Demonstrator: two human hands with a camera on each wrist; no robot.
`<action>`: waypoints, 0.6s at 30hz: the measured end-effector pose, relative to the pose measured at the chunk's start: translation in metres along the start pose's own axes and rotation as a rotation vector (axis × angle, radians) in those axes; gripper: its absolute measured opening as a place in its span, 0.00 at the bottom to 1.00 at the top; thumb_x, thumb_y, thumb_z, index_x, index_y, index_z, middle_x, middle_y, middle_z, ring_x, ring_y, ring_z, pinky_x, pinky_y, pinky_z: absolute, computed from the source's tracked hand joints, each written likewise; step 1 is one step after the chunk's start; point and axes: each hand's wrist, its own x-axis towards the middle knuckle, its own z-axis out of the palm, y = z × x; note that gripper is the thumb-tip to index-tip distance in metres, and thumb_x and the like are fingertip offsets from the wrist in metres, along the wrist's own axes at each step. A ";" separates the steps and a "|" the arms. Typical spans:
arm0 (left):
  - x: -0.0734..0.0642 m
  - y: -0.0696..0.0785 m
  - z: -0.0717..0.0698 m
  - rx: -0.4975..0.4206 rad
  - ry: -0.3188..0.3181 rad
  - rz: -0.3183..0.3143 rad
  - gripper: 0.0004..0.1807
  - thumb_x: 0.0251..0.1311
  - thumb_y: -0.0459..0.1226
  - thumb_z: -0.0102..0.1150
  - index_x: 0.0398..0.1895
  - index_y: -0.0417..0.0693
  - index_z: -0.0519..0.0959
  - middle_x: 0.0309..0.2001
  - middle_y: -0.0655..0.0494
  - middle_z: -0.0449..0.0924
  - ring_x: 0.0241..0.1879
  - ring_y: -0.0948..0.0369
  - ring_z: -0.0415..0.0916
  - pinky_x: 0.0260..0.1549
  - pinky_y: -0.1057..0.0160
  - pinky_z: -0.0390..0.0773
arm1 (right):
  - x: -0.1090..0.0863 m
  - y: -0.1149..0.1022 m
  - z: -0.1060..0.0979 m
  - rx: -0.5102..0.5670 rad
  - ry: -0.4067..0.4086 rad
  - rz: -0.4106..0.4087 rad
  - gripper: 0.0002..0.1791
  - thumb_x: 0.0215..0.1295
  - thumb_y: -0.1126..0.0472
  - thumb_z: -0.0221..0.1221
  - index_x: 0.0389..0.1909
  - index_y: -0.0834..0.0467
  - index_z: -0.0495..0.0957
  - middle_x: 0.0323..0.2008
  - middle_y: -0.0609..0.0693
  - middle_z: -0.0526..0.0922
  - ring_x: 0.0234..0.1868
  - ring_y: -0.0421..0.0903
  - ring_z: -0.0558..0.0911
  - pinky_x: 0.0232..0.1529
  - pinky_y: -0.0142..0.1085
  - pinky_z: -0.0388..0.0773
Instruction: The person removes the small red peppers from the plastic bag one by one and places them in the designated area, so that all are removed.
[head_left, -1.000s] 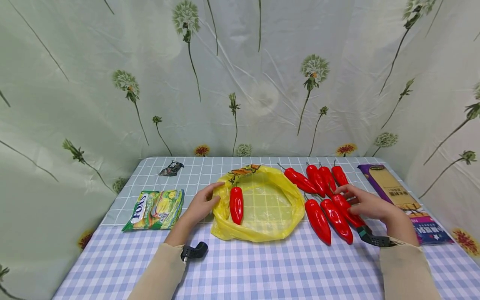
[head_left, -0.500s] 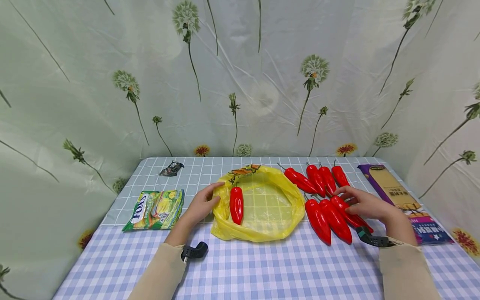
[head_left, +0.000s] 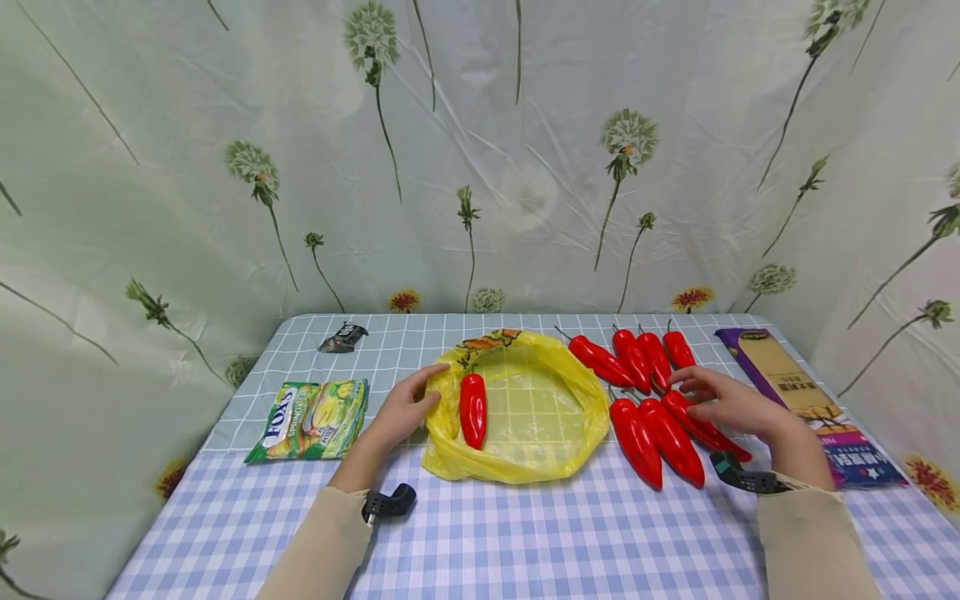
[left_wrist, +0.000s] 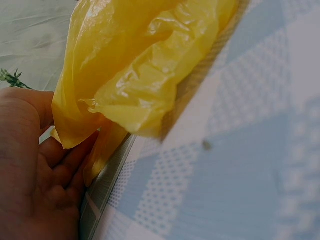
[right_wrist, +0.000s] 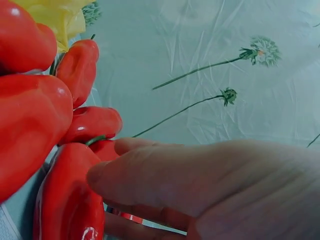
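My left hand [head_left: 399, 410] is at the left rim of a yellow plastic bag [head_left: 517, 473], whose mouth is spread wide. In the left wrist view the bag's edge [left_wrist: 77, 117] runs between thumb and fingers, which hold it. Inside the bag, on its left side, lies one red chili pepper [head_left: 472, 412]. My right hand [head_left: 733, 407] is over the right end of a group of several red peppers, fingers loosely bent. Its thumb tip is right beside the nearest pepper [right_wrist: 70, 195], and its other fingers are partly hidden behind the thumb.
A green Fox's candy packet [head_left: 311, 421] lies left of my left hand. Farther back is a small black wrapper [head_left: 343, 337]. A purple and tan package [head_left: 795, 387] lies along the right side. Behind the table hangs a dandelion-print curtain [head_left: 540, 167].
The pepper under my right hand has shifted slightly right and down, and the hand has drawn a little off it. The left hand and bag have stayed put.
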 end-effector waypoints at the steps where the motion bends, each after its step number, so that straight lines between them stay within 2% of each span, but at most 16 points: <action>1: 0.000 0.000 0.000 0.001 0.000 0.003 0.27 0.69 0.34 0.52 0.71 0.60 0.70 0.73 0.47 0.67 0.64 0.50 0.72 0.64 0.47 0.74 | 0.000 -0.001 0.000 -0.005 0.010 -0.002 0.35 0.59 0.61 0.66 0.67 0.61 0.66 0.63 0.73 0.71 0.61 0.70 0.73 0.47 0.52 0.85; 11: 0.000 0.000 0.000 -0.017 -0.007 0.012 0.27 0.69 0.34 0.52 0.70 0.59 0.70 0.70 0.46 0.70 0.58 0.52 0.75 0.57 0.53 0.79 | 0.006 -0.012 0.004 -0.053 0.121 -0.050 0.30 0.66 0.59 0.61 0.67 0.61 0.66 0.63 0.73 0.71 0.62 0.73 0.71 0.51 0.60 0.81; 18: 0.000 -0.001 0.001 -0.015 0.002 0.009 0.27 0.68 0.34 0.52 0.70 0.59 0.71 0.71 0.47 0.69 0.60 0.52 0.74 0.60 0.52 0.77 | 0.013 -0.027 0.012 -0.066 0.197 -0.083 0.31 0.67 0.60 0.60 0.69 0.61 0.64 0.61 0.70 0.73 0.58 0.67 0.75 0.49 0.55 0.84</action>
